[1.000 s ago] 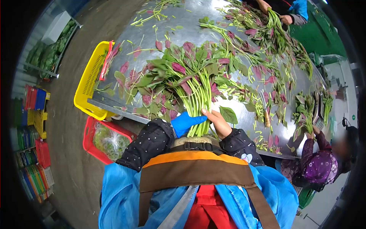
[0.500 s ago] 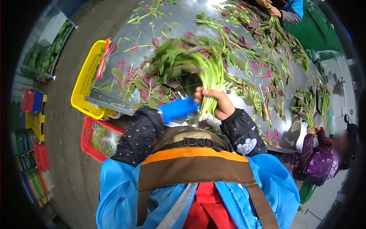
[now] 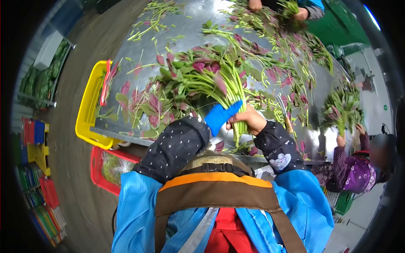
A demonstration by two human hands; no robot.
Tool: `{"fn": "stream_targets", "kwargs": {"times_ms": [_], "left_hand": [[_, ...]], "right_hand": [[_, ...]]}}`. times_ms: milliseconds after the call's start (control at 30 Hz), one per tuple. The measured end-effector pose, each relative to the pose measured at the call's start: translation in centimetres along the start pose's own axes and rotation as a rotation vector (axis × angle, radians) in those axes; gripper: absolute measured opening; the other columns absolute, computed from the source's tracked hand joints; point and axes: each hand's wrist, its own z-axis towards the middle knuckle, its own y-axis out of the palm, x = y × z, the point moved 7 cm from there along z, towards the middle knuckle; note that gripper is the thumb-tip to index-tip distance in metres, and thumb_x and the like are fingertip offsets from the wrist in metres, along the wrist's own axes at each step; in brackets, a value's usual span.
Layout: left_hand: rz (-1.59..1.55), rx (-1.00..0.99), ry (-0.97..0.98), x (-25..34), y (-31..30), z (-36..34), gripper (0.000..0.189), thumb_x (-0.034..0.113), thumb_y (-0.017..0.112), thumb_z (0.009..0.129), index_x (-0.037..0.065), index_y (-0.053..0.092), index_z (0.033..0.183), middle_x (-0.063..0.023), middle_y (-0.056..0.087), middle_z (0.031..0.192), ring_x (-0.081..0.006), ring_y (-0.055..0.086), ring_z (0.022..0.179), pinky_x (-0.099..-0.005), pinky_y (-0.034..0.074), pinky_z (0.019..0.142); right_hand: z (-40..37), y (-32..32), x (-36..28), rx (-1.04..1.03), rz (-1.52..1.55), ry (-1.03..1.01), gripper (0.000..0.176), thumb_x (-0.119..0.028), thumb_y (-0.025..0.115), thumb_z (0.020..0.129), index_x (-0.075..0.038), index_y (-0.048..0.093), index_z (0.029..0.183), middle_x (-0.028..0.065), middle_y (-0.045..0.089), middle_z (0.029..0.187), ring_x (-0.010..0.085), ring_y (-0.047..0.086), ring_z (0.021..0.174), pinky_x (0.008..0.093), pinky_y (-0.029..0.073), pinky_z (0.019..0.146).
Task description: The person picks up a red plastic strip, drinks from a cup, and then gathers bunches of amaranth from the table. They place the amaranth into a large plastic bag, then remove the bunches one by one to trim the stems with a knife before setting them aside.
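A thick bunch of amaranth greens (image 3: 219, 80), with pale green stems and green and purple leaves, is held over the near edge of the metal table (image 3: 120, 137). My left hand (image 3: 221, 117), in a blue glove, is closed round the stems from the left. On the other side my bare right hand (image 3: 251, 120) grips the lower stems, its fingers wrapped about them. The cut stem ends stick out below both hands. Loose leaves (image 3: 154, 107) lie on the table left of the bunch.
A knife with a wooden handle (image 3: 288, 124) lies right of my right hand. A yellow basket (image 3: 86, 114) and a red crate (image 3: 97, 168) stand at left. Co-workers' hands (image 3: 300, 14) hold greens at the far side; another person (image 3: 356, 173) holds a bunch at right.
My gloved left hand has moved up and right, from beside the stems to a hold round them. The bunch, blurred before, is now steadier. The person at right has raised their bunch.
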Motion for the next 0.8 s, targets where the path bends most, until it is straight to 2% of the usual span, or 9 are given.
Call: {"fn": "stream_targets", "kwargs": {"times_ms": [100, 133, 167, 300, 367, 467, 500, 633, 800], "left_hand": [[0.335, -0.425, -0.1, -2.1, 2.1, -3.5, 0.043, 0.042, 0.053, 0.091, 0.001, 0.065, 0.093, -0.0089, 0.067, 0.078, -0.0134, 0.062, 0.071, -0.0303, 0.049, 0.07], [0.49, -0.46, 0.598, 2.0, 2.9, -6.3, 0.039, 0.038, 0.062, 0.086, 0.002, 0.065, 0.101, -0.011, 0.067, 0.092, -0.0184, 0.064, 0.086, -0.0324, 0.049, 0.083], [0.619, -0.624, 0.024, -0.1, 1.0, -8.5, 0.038, 0.031, 0.07, 0.079, 0.006, 0.064, 0.108, -0.0124, 0.064, 0.107, -0.0242, 0.062, 0.099, -0.0351, 0.047, 0.091], [1.269, -0.368, 1.037, 10.8, 7.3, -9.0, 0.064, 0.023, 0.075, 0.067, 0.012, 0.053, 0.126, -0.0153, 0.063, 0.107, -0.0284, 0.063, 0.096, -0.0365, 0.049, 0.087], [1.355, -0.345, 1.228, 11.3, 9.1, -7.4, 0.071, 0.02, 0.073, 0.066, 0.014, 0.047, 0.132, -0.0154, 0.064, 0.1, -0.0291, 0.064, 0.088, -0.0374, 0.05, 0.079], [1.155, -0.442, 1.084, 10.5, 9.7, -3.5, 0.067, 0.015, 0.064, 0.069, 0.019, 0.046, 0.134, -0.013, 0.064, 0.082, -0.0307, 0.063, 0.067, -0.0414, 0.047, 0.058], [1.298, -0.504, 0.782, 10.5, 9.4, -1.6, 0.063, 0.018, 0.068, 0.067, 0.019, 0.052, 0.128, -0.014, 0.065, 0.078, -0.0312, 0.063, 0.067, -0.0395, 0.049, 0.059], [0.902, -0.602, 0.54, 15.4, 7.2, 3.9, 0.054, 0.015, 0.074, 0.062, 0.008, 0.059, 0.114, -0.0116, 0.067, 0.076, -0.0172, 0.065, 0.065, -0.0335, 0.052, 0.062], [0.358, -0.516, -0.025, 13.4, 8.6, 5.2, 0.034, 0.008, 0.072, 0.068, -0.001, 0.061, 0.1, -0.0102, 0.064, 0.075, -0.0156, 0.062, 0.062, -0.029, 0.052, 0.055]], "right_hand": [[-4.3, 0.7, 2.0, 0.027, -0.08, 0.147, 0.034, 0.004, 0.059, 0.07, 0.003, 0.052, 0.103, 0.0127, 0.062, 0.075, 0.0209, 0.065, 0.068, 0.032, 0.052, 0.063], [-5.6, 1.0, 3.5, -0.026, -0.153, 0.166, 0.032, 0.005, 0.058, 0.07, 0.004, 0.053, 0.102, 0.0134, 0.063, 0.076, 0.0208, 0.065, 0.068, 0.0319, 0.053, 0.063], [-6.5, 0.9, 4.8, -0.078, -0.221, 0.189, 0.03, 0.006, 0.057, 0.07, 0.005, 0.054, 0.1, 0.0142, 0.063, 0.078, 0.0206, 0.065, 0.068, 0.0318, 0.053, 0.063], [-9.5, 0.0, 4.4, 0.044, -0.104, 0.373, 0.018, 0.006, 0.058, 0.073, 0.005, 0.062, 0.091, 0.0149, 0.065, 0.081, 0.0202, 0.066, 0.069, 0.0318, 0.055, 0.066], [-10.0, 1.1, 1.9, -0.019, -0.245, 0.287, 0.017, 0.003, 0.061, 0.075, 0.004, 0.062, 0.092, 0.0133, 0.065, 0.082, 0.0207, 0.066, 0.069, 0.0317, 0.056, 0.065], [-10.8, 0.4, -2.5, 0.126, -0.337, 0.241, 0.022, -0.011, 0.066, 0.082, 0.003, 0.06, 0.098, 0.0103, 0.065, 0.087, 0.0186, 0.066, 0.073, 0.0293, 0.054, 0.069], [-11.2, 0.1, -5.6, 0.161, -0.537, 0.119, 0.036, -0.021, 0.065, 0.084, 0.003, 0.055, 0.11, 0.0113, 0.065, 0.093, 0.0177, 0.065, 0.079, 0.0293, 0.054, 0.07], [-15.8, -5.7, -13.2, 0.392, -0.14, -0.492, 0.057, -0.043, 0.044, 0.094, -0.002, 0.038, 0.132, 0.0139, 0.053, 0.123, 0.0233, 0.056, 0.108, 0.035, 0.044, 0.09], [-14.7, -5.6, -16.7, 0.717, -0.612, -1.115, 0.07, -0.058, 0.04, 0.09, -0.009, 0.032, 0.14, 0.0113, 0.04, 0.139, 0.0256, 0.037, 0.129, 0.04, 0.027, 0.106]]}}
